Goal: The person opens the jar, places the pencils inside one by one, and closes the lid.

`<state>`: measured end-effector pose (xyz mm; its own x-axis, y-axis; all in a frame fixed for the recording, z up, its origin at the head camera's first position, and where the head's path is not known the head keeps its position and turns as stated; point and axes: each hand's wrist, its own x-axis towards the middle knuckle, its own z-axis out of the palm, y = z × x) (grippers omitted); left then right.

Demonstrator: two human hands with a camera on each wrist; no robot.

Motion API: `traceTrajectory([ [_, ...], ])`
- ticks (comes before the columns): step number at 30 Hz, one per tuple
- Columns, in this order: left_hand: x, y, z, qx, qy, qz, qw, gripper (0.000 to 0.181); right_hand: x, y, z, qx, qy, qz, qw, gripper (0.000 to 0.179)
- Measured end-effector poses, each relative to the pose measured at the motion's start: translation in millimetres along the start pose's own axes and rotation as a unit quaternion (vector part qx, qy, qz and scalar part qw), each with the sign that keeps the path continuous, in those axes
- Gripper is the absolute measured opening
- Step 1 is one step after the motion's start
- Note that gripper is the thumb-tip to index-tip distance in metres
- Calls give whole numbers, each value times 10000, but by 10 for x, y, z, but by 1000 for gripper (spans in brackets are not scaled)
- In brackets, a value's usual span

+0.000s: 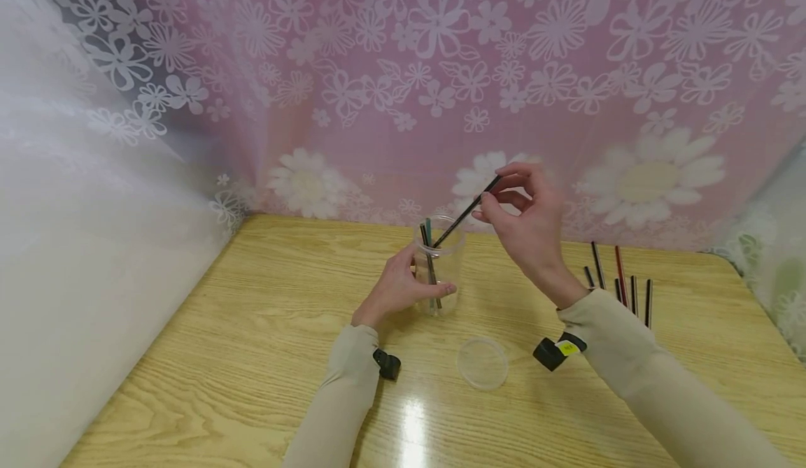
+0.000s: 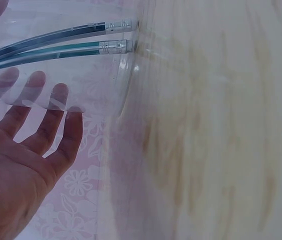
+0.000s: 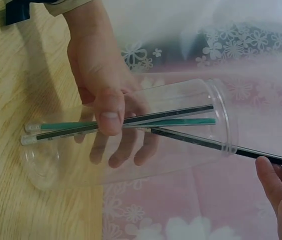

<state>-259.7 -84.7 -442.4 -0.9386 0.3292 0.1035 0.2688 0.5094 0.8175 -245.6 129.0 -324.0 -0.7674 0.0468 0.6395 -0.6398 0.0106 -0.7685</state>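
Here's the left hand (image 1: 399, 282), wrapped around a clear jar (image 1: 450, 268), thumb across the near side and fingers behind, and the jar stands open-mouthed, roughly upright in that hold. Up and to the right, the right hand (image 1: 529, 220) has a dark pencil (image 1: 469, 208) pinched between thumb and fingers, and look at the angle on it: slanting down leftward from the right hand, over the rim, its lower end inside the jar! In the right wrist view, that end sits about midway down, crossing close to the others; whether it touches them, I can't tell.

Two more are in the jar, beside the left thumb: a green pencil (image 3: 196, 121) and a black pencil (image 3: 191, 110), both with their metal-banded eraser ends down at the base.

Nearer than both hands, between the wrists, a round clear lid (image 1: 482, 363) lies flat on the wood-grained counter (image 1: 271, 356). Right of the right hand, just past the wrist, several loose pencils (image 1: 648, 303) lie on the counter, a red one (image 1: 620, 265) among them, some partly hidden by the sleeve (image 1: 655, 377). Beyond both hands hangs a pink flowered curtain (image 1: 390, 90).
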Motion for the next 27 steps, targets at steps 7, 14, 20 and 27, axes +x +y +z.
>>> traceTrajectory([
  [7,21,-20,19,-142,33,222,9996,76,-9,69,48,-475,-240,238,9983,26],
  [14,7,-21,24,-251,59,216,9994,70,-37,115,83,-815,-520,446,9943,20],
  [20,18,-16,26,-332,50,274,9991,47,-54,119,104,-1079,-679,407,9910,20],
  [27,22,-11,31,-294,83,243,9992,46,-72,102,124,-1491,-852,435,9842,19],
])
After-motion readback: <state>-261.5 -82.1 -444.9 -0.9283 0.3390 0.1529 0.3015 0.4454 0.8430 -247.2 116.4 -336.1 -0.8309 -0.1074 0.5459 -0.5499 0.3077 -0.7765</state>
